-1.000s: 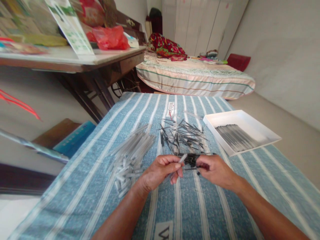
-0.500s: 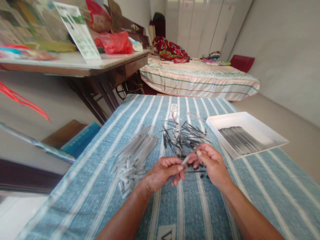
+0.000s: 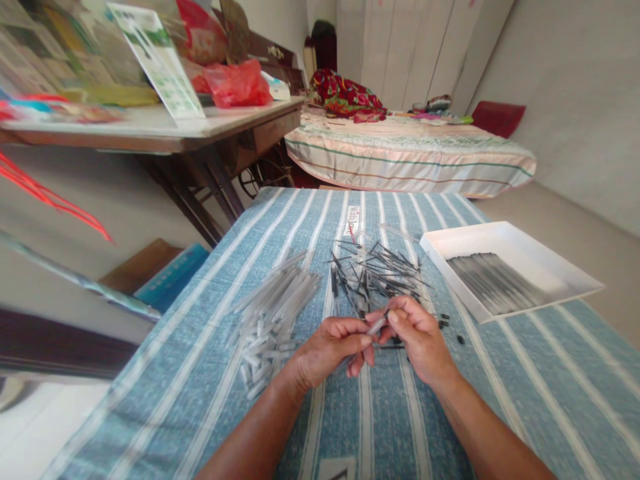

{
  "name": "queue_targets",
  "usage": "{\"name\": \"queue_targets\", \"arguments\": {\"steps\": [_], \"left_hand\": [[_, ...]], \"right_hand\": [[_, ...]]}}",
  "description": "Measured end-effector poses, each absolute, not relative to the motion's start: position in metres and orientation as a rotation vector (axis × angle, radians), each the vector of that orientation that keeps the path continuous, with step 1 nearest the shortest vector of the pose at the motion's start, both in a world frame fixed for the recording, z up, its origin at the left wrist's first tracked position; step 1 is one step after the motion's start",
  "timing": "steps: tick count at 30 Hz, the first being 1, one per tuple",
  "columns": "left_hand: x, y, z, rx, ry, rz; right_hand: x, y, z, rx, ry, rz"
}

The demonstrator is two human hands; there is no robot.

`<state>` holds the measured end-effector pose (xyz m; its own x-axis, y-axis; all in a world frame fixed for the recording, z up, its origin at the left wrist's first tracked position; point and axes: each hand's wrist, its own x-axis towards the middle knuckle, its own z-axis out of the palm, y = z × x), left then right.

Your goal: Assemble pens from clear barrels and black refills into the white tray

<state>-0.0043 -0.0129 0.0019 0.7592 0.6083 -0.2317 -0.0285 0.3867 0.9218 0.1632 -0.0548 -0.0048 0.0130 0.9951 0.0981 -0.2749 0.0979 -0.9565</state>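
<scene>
Both my hands meet over a blue striped cloth (image 3: 525, 393). My left hand (image 3: 327, 350) is closed around a clear plastic tube (image 3: 376, 326), whose tip sticks out between the thumbs. My right hand (image 3: 417, 337) pinches that same tube's end, fingers curled; whether it also holds a small black piece I cannot make out. Just behind my hands lies a heap of thin black rods (image 3: 377, 277). To the left lies a pile of clear tubes (image 3: 273, 310).
A white tray (image 3: 515, 233) with several finished dark sticks sits at the right. Small black bits (image 3: 450, 327) lie beside my right hand. A wooden table (image 3: 165, 133) with bags and papers stands at the left, a bed (image 3: 410, 157) behind.
My right hand came up from the small black pieces on the cloth and now meets my left hand at the tube's tip. The view shifted slightly.
</scene>
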Motion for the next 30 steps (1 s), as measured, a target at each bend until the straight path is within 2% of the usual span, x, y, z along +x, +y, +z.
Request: {"name": "queue_targets", "arguments": {"steps": [21,30], "left_hand": [[-0.005,-0.013,0.002,1.111,0.595,0.368],[-0.007,-0.015,0.011,1.186,0.648,0.191]], "right_hand": [[0.170,-0.058,-0.008,-0.976,-1.136,1.228],[0.200,-0.057,-0.001,-1.107,-1.351,1.329]]}}
